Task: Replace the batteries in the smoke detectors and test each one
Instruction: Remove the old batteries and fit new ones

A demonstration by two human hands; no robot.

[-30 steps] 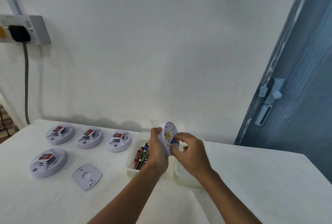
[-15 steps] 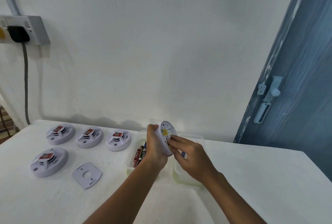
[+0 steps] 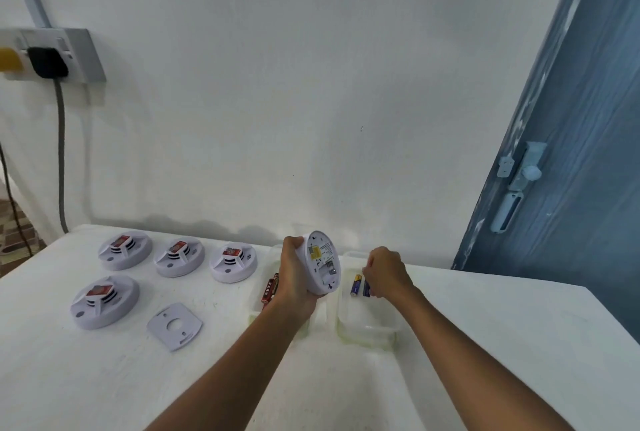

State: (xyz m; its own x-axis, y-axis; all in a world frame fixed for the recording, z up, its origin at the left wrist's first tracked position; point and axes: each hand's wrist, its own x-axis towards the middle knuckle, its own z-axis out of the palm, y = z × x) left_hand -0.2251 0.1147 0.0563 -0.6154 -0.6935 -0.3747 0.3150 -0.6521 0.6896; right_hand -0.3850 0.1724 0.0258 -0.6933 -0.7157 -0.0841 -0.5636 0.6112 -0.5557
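Head view: left hand (image 3: 294, 278) grips smoke detector (image 3: 320, 262) by its rim, back side out, above the two tubs near the counter's (image 3: 485, 344) far edge; right hand (image 3: 384, 271) fingers pinch a blue battery (image 3: 356, 286) in the right tub (image 3: 367, 326); detector looks light, rigid plastic; hold by rim; batteries small, smooth, likely slippery.

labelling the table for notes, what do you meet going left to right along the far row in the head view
first detector → second detector → third detector → left hand holding an opened detector → right hand at blue batteries
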